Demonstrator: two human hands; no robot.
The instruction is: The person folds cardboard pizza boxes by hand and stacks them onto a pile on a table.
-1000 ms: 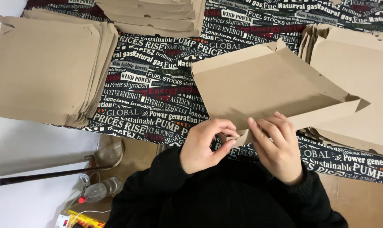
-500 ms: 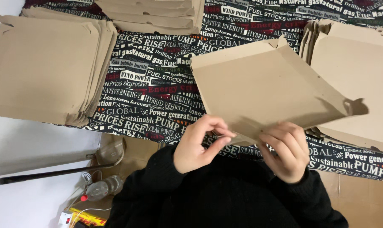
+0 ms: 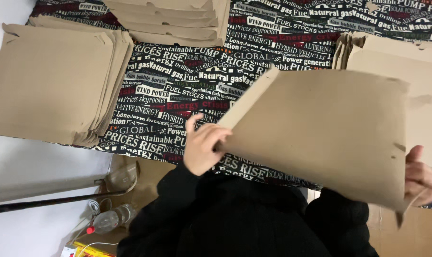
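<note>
I hold a flat brown cardboard sheet (image 3: 325,128) with folded flaps, lifted and tilted above the table. My left hand (image 3: 200,145) grips its near left edge, thumb on top. My right hand (image 3: 420,178) holds its lower right corner, mostly hidden behind the sheet. Below it lies a black cloth (image 3: 192,81) printed with white and red words.
A stack of brown cardboard sheets (image 3: 49,81) lies at the left, another stack (image 3: 173,19) at the top, a third (image 3: 406,62) at the right. Beside the table, on the floor, lie a dark rod (image 3: 49,202), a plastic bottle (image 3: 106,220) and a cable.
The cardboard sheet has swung up and to the right and now faces me. My right hand moved from its near edge to the lower right corner. My left hand shifted to the left edge.
</note>
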